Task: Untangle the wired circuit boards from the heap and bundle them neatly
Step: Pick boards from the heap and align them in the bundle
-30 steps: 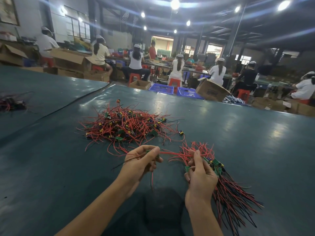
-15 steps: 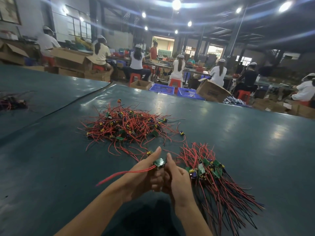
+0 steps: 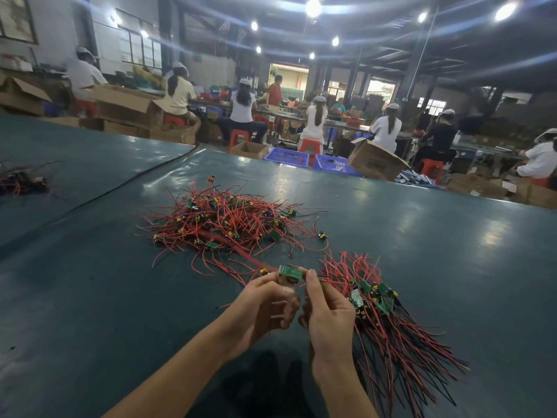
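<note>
A tangled heap (image 3: pixel 232 226) of small green circuit boards with red and black wires lies on the dark green table (image 3: pixel 90 297) ahead of me. To my right lies a sorted bundle (image 3: pixel 388 321), boards together and wires fanned toward me. Between the two, my left hand (image 3: pixel 265 306) and my right hand (image 3: pixel 325 309) together pinch one small green circuit board (image 3: pixel 291 272) at their fingertips. Its red wire (image 3: pixel 241 251) trails back toward the heap.
A second small clump of wires (image 3: pixel 21 181) lies at the far left on a neighbouring table. Beyond the table's far edge stand cardboard boxes (image 3: pixel 373 161), blue crates (image 3: pixel 286 156) and several seated workers.
Both hands have come together and lifted one board up at their fingertips. The red wire that trailed to my left now runs back toward the heap.
</note>
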Tool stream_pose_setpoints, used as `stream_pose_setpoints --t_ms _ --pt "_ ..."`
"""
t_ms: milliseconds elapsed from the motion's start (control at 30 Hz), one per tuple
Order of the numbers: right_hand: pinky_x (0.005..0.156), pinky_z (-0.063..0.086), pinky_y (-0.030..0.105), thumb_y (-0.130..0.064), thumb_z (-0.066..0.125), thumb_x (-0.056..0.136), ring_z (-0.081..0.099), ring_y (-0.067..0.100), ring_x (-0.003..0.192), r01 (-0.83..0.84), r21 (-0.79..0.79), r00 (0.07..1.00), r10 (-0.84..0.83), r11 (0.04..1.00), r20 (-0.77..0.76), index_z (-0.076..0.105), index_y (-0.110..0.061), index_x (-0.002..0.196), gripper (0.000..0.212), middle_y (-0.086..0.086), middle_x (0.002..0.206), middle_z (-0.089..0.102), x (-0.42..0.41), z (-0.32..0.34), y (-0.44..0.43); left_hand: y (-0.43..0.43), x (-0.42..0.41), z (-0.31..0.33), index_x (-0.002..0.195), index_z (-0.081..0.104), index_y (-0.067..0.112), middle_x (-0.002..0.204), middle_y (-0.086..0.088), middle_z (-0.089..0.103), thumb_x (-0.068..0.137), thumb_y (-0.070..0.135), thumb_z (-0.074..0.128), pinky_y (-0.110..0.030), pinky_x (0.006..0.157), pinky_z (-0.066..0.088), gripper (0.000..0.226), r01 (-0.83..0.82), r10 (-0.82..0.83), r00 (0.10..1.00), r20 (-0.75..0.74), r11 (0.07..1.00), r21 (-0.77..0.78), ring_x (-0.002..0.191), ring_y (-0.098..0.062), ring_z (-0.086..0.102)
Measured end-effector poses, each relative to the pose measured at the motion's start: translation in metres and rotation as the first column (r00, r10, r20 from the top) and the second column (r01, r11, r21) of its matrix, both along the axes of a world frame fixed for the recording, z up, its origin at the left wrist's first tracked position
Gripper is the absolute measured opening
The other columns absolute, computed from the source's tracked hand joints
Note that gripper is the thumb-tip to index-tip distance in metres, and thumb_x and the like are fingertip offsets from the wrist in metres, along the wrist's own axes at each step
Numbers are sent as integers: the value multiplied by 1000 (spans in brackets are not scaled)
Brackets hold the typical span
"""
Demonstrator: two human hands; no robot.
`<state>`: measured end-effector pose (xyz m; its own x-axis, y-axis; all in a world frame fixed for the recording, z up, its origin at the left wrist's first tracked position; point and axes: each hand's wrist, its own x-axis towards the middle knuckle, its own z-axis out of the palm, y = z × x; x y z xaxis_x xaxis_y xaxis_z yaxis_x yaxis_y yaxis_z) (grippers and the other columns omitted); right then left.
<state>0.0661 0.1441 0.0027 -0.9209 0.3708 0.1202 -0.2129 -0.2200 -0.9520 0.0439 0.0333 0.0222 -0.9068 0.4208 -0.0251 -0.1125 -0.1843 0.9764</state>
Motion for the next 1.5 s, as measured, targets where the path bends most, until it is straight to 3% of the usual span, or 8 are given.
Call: stream_pose_setpoints --t_ms 233,500,833,1033,1133,1267,1400,1500 --pt "70 59 32 -26 61 92 70 20 73 -30 85 1000 30 996 3 79 -23 74 26 7 75 75 2 1 -3 1 -1 -8 62 57 16 43 11 52 92 35 54 -28 59 42 35 -205 172 959 -224 969 -135 43 -5 50" --pt "47 44 17 -20 62 95 57 1 48 -37 -8 986 38 999 162 79 -15 71 30 -7 52 64 -3 -1 -2 -1 -2 -12 73 61 4 54 2 52 75 61 56 -51 68 49 57 -305 160 881 -445 911 -277 59 -25 51" --pt "31 19 14 -16 54 100 24 1 33 220 -353 971 -170 909 170 70 -7 80 26 -10 48 39 -21 4 38 -4 -6 -18 51 62 21 44 4 51 76 33 68 -19 47 40 28 -179 114 875 -471 979 -94 41 -10 48" --pt "35 17 16 -32 57 98 21 3 37 186 -299 982 -166 936 88 73 -13 76 33 -9 55 40 -18 -2 34 -6 -12 -17 49 56 19 47 -4 50 78 31 67 -19 48 39 33 -183 185 907 -379 982 42 43 -12 46" --pt "38 29 18 -48 56 91 36 6 39 57 -158 995 -42 986 96 78 -13 76 44 -10 53 46 -12 -3 14 -3 -14 -23 54 57 18 50 -5 54 90 19 66 -19 49 40 38 -182 165 913 -374 983 -10 45 -12 49" --pt "50 50 19 -32 60 93 67 12 56 -35 -4 996 36 999 86 80 -17 69 35 3 63 72 -4 -4 -5 -1 -12 -25 52 58 18 49 -1 56 89 20 65 -20 51 42 37 -143 103 917 -386 987 -75 46 -12 51" --pt "38 29 17 -37 55 95 32 4 37 52 -16 994 -50 999 97 78 -16 72 39 -8 43 37 -6 2 9 -5 -12 -19 54 60 10 47 -3 53 78 28 66 -19 50 41 30 -115 69 929 -363 988 -105 44 -12 49" --pt "33 24 15 -36 53 97 26 1 35 183 -208 982 -169 961 82 73 -11 72 41 -7 52 38 -13 4 35 -12 -13 -13 53 60 11 47 -6 51 71 35 69 -18 49 40 31 -138 112 929 -353 989 -49 43 -12 47"
